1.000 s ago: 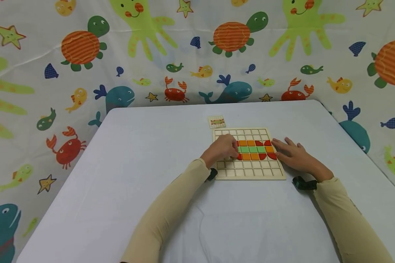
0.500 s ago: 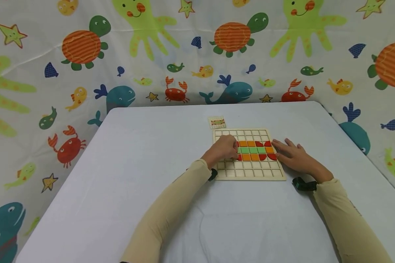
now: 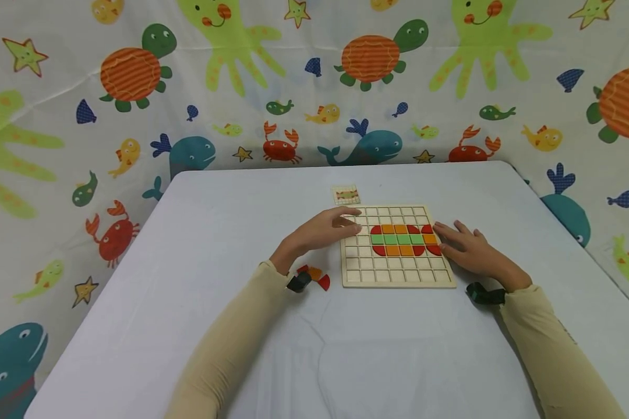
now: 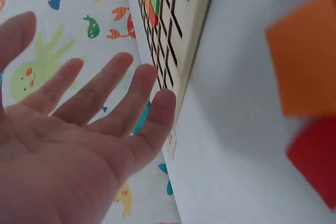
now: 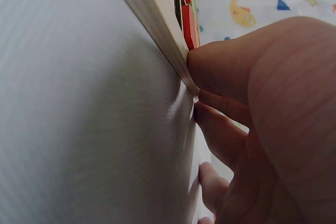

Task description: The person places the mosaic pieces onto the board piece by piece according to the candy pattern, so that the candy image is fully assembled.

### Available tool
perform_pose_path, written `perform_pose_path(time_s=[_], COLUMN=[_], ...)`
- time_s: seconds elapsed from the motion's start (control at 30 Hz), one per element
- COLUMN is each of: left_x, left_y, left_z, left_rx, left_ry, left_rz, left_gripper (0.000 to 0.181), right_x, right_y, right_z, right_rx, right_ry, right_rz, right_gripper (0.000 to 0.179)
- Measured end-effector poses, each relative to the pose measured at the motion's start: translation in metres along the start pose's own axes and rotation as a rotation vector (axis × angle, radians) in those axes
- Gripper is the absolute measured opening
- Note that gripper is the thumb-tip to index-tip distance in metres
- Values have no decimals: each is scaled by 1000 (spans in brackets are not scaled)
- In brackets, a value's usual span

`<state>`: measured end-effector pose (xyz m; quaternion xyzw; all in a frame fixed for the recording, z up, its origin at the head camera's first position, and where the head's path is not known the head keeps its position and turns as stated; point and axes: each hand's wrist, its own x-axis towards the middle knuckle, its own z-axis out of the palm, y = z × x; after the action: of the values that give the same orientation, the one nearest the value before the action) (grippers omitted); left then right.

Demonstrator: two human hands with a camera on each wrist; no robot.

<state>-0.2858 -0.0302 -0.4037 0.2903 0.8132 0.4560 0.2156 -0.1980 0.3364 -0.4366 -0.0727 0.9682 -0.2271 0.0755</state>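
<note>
A pale wooden grid board (image 3: 398,277) lies on the white table with tiles set in its middle rows: green tiles (image 3: 396,239), orange tiles (image 3: 393,251) and red rounded tiles (image 3: 433,250). My left hand (image 3: 320,230) hovers at the board's left edge, holding nothing; in the left wrist view its fingers (image 4: 142,95) are spread and loosely bent. My right hand (image 3: 472,254) rests at the board's right edge. The right wrist view has its thumb (image 5: 218,66) touching the board's side, with the other fingertips down on the cloth.
Beside my left wrist lie loose tiles, an orange tile (image 4: 304,59) and red tiles (image 4: 317,161) among them. A small pattern card (image 3: 346,195) sits beyond the board's far left corner. A curtain (image 3: 293,70) printed with sea animals hangs behind the table.
My left hand has let go at the tiles and drawn back left, uncovering the left-end red tiles in the rows and the loose tiles by the wrist. The right hand stays put.
</note>
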Motion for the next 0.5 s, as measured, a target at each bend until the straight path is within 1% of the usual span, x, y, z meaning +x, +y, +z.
perform_pose_path(time_s=[0.13, 0.3, 0.4, 0.5], left_x=[-17, -41, -53, -63], left_y=[-9, -22, -30, -35], left_z=[-11, -25, -32, -37], left_rx=[5, 68, 108, 176], left_ry=[3, -7, -47, -106], left_rz=[5, -20, -42, -55], left_gripper=[67, 71, 72, 70], right_x=[1, 2, 2, 1], right_y=[0, 1, 0, 0], right_z=[1, 1, 1, 1], right_rx=[4, 10, 7, 6], right_ry=[-2, -3, -2, 2], right_rz=[-2, -5, -6, -7], right_gripper=[65, 65, 64, 64])
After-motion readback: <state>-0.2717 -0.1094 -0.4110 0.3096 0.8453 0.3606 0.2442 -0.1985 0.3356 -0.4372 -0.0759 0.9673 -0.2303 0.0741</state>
